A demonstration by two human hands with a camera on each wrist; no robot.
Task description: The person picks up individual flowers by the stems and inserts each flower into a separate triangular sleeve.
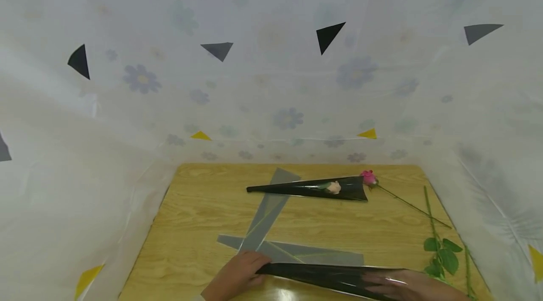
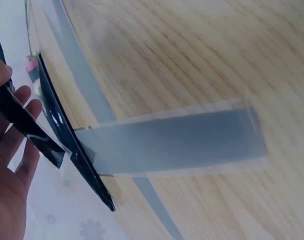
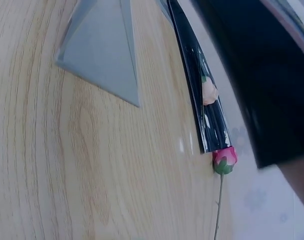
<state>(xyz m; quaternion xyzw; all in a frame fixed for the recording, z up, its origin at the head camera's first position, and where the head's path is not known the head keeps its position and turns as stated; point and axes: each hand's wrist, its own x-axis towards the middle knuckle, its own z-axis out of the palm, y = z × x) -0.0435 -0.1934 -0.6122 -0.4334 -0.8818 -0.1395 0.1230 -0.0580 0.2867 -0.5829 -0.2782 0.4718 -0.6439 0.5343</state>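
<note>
Near the table's front edge, my left hand (image 1: 238, 274) pinches the narrow end of a black flower sleeve (image 1: 316, 274) with a glossy clear front. In the left wrist view, that sleeve's narrow tip (image 2: 29, 125) passes between thumb and fingers. My right hand (image 1: 392, 283) is at the wide end, its extended fingers showing through the clear film. The right wrist view has the dark back of the sleeve (image 3: 261, 85) at upper right, covering most of that hand. Farther back lies another black sleeve (image 1: 297, 188), holding a pale peach rose (image 1: 334, 188).
Grey flat sleeves (image 1: 265, 218) lie crossed on the wooden table (image 1: 191, 206). A pink rose (image 1: 369, 177) touches the far sleeve's mouth. Green leafy stems (image 1: 445, 254) lie along the right edge. White flower-printed sheeting (image 1: 271, 79) encloses the back and sides.
</note>
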